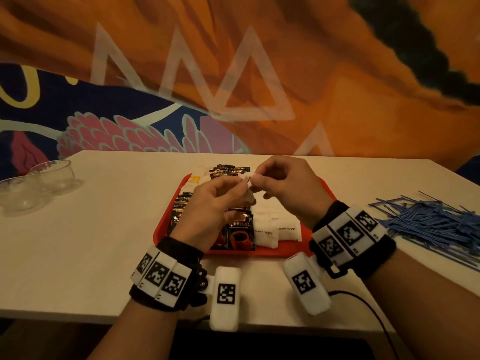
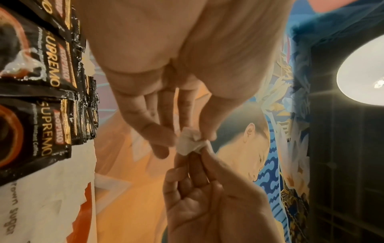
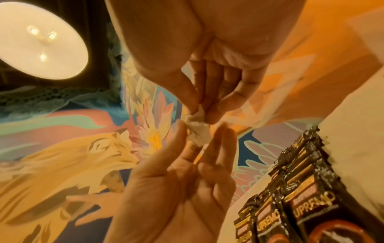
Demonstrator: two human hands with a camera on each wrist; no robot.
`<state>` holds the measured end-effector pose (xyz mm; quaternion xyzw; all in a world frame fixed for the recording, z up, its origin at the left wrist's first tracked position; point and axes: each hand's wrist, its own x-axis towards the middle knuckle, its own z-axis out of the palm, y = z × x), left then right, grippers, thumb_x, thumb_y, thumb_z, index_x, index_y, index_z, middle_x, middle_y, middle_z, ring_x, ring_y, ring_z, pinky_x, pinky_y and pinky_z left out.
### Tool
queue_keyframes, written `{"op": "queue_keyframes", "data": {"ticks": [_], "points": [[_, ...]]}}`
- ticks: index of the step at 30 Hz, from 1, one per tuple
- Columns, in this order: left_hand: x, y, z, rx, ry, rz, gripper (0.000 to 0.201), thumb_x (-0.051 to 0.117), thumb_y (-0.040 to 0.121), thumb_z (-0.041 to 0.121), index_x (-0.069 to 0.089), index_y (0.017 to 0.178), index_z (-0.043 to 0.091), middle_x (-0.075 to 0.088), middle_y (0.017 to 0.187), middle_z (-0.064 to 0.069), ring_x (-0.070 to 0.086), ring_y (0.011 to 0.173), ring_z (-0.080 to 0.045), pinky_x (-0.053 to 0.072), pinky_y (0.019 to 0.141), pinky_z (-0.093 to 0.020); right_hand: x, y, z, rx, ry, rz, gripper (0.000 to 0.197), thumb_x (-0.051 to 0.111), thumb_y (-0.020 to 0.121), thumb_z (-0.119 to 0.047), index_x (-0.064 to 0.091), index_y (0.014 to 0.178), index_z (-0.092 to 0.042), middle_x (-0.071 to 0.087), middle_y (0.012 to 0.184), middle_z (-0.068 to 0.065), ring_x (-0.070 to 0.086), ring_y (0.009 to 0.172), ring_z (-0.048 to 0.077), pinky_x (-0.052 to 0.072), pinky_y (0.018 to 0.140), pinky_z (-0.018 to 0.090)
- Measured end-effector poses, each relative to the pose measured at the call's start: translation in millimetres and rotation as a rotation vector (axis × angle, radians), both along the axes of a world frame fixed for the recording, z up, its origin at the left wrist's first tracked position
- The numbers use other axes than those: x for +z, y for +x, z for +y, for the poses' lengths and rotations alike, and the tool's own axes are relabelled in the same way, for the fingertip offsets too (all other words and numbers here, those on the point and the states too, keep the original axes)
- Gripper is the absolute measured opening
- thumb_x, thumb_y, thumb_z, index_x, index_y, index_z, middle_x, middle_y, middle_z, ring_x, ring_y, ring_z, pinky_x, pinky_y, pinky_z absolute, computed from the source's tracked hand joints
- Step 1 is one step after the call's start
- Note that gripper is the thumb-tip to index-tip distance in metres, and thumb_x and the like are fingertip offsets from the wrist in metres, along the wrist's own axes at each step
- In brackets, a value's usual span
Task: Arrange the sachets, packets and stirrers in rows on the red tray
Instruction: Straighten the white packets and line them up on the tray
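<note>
Both hands pinch one crumpled white sachet [image 1: 247, 181] above the tray [image 1: 326, 189]: L hand [image 1: 210, 203] below, R hand [image 1: 284, 187] above. Stirrers [image 1: 428, 222] lie well right, R hand nearer.

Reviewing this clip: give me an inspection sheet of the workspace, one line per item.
Surface: pale table.
Job's things: red tray holds rows of black coffee packets and brown sugar sachets; blue stirrers heaped off the tray, to its right.
Clutter: two glass bowls at far left.
Grippers: left hand and right hand both pinch a crumpled white sachet above the tray.
Cables: a dark cable by the right wrist.
Surroundings: painted mural wall; round ceiling lamp.
</note>
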<state>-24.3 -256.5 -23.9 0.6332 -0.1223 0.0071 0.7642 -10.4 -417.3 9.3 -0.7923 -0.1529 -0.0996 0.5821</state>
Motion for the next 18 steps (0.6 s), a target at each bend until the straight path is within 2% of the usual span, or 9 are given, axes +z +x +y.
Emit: {"op": "queue_keyframes", "data": {"ticks": [2, 4, 6, 9, 11, 13, 15, 17, 18], "points": [[-2, 1, -2, 0.082, -0.015, -0.039, 0.011, 0.061, 0.095, 0.014, 0.069, 0.1, 0.009, 0.074, 0.087, -0.002, 0.07, 0.081, -0.013, 0.054, 0.064, -0.024, 2, -1, -1, 0.039, 0.118, 0.089, 0.017, 0.07, 0.087, -0.002, 0.065, 0.074, -0.013, 0.071, 0.083, 0.014, 0.069, 0.084, 0.032, 0.051, 0.065, 0.032], [-1, 3, -3, 0.149, -0.049, -0.065, 0.011, 0.059, 0.096, 0.011, 0.07, 0.097, 0.007, 0.074, 0.087, -0.003, 0.069, 0.081, -0.015, 0.055, 0.065, -0.023, 4, -4, -1, 0.074, 0.222, 0.182, 0.016, 0.066, 0.088, 0.002, 0.062, 0.076, -0.008, 0.067, 0.079, 0.011, 0.068, 0.078, 0.024, 0.051, 0.059, 0.026], [0, 3, -4, 0.161, -0.068, -0.096, 0.012, 0.061, 0.095, 0.016, 0.069, 0.098, 0.008, 0.074, 0.089, -0.004, 0.07, 0.083, -0.018, 0.056, 0.067, -0.024, 3, -5, -1, 0.082, 0.289, 0.224, 0.014, 0.063, 0.089, 0.003, 0.06, 0.079, -0.006, 0.066, 0.075, 0.009, 0.067, 0.072, 0.018, 0.051, 0.056, 0.023], [-1, 3, -9, 0.153, 0.004, -0.166, 0.025, 0.071, 0.082, 0.031, 0.069, 0.099, 0.013, 0.074, 0.089, -0.001, 0.071, 0.084, -0.017, 0.057, 0.07, -0.027, 1, -6, -3, 0.072, 0.322, 0.217, 0.011, 0.063, 0.09, 0.003, 0.06, 0.082, -0.004, 0.066, 0.075, 0.009, 0.067, 0.072, 0.019, 0.053, 0.061, 0.025], [-3, 5, -11, 0.203, 0.07, -0.197, 0.015, 0.074, 0.084, 0.022, 0.07, 0.097, 0.015, 0.074, 0.084, 0.001, 0.07, 0.079, -0.015, 0.056, 0.069, -0.026, 1, -6, -3, 0.075, 0.337, 0.235, 0.012, 0.062, 0.09, 0.003, 0.06, 0.082, -0.005, 0.066, 0.076, 0.009, 0.066, 0.075, 0.021, 0.052, 0.063, 0.027], [-4, 8, -12, 0.25, 0.058, -0.176, 0.007, 0.071, 0.089, 0.011, 0.071, 0.094, 0.016, 0.075, 0.086, -0.003, 0.07, 0.08, -0.018, 0.056, 0.07, -0.03, 1, -7, -4, 0.083, 0.362, 0.261, 0.015, 0.06, 0.09, 0.003, 0.058, 0.079, -0.007, 0.066, 0.077, 0.01, 0.065, 0.077, 0.024, 0.051, 0.063, 0.029], [-3, 10, -13, 0.277, 0.073, -0.171, 0.01, 0.067, 0.092, 0.008, 0.071, 0.094, 0.017, 0.076, 0.089, -0.007, 0.071, 0.083, -0.023, 0.057, 0.071, -0.034, 0, -7, -4, 0.082, 0.376, 0.27, 0.017, 0.058, 0.091, 0.003, 0.056, 0.078, -0.008, 0.066, 0.078, 0.013, 0.064, 0.078, 0.025, 0.05, 0.062, 0.029], [-2, 11, -15, 0.315, 0.131, -0.207, 0.01, 0.064, 0.095, 0.009, 0.069, 0.097, 0.017, 0.076, 0.084, -0.005, 0.072, 0.08, -0.024, 0.059, 0.07, -0.038, -3, -7, -4, 0.079, 0.381, 0.272, 0.019, 0.057, 0.09, 0.005, 0.055, 0.076, -0.007, 0.064, 0.077, 0.013, 0.064, 0.075, 0.023, 0.049, 0.061, 0.029], [-1, 11, -16, 0.334, 0.146, -0.228, 0.009, 0.063, 0.096, 0.01, 0.068, 0.099, 0.018, 0.075, 0.079, -0.008, 0.071, 0.077, -0.026, 0.06, 0.07, -0.044, -4, -6, -4, 0.078, 0.384, 0.272, 0.02, 0.057, 0.09, 0.006, 0.055, 0.075, -0.007, 0.064, 0.076, 0.013, 0.064, 0.074, 0.022, 0.049, 0.061, 0.029]]}}
